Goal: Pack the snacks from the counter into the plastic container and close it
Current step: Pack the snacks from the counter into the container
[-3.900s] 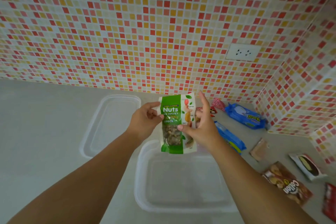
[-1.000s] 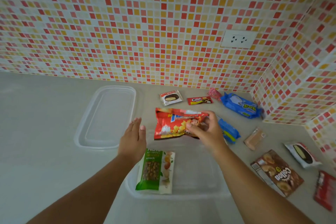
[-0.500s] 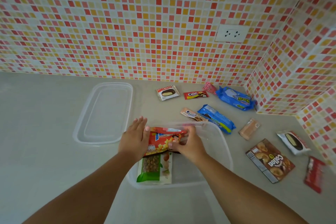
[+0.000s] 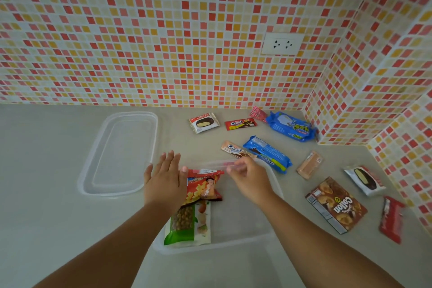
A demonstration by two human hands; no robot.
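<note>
A: Packing status: two snacks lie in the plastic container (image 4: 245,238) at the counter's (image 4: 46,217) near edge. The green nut pouch (image 4: 187,224) lies flat against the container's left wall; the red snack bag (image 4: 203,186) lies past it, overlapping its far end.

B: State of the hands?

A: The left hand (image 4: 164,180) is spread, fingers straight, its thumb side touching the red bag's left edge, probably to seat the bag flat so later items stack evenly. The right hand (image 4: 247,176) hovers over the container's far rim with fingers loosely curled and nothing in them, likely just released.

B: Remaining items?

A: The blue biscuit packs (image 4: 266,154), the brown box (image 4: 336,204), the chocolate pie wrapper (image 4: 203,122) and several small packets lie on the counter toward its far right corner, well apart from the container. The lid (image 4: 119,154) lies on the counter left of the container, out of the loading path. By my judgement, the task is in its early part.
</note>
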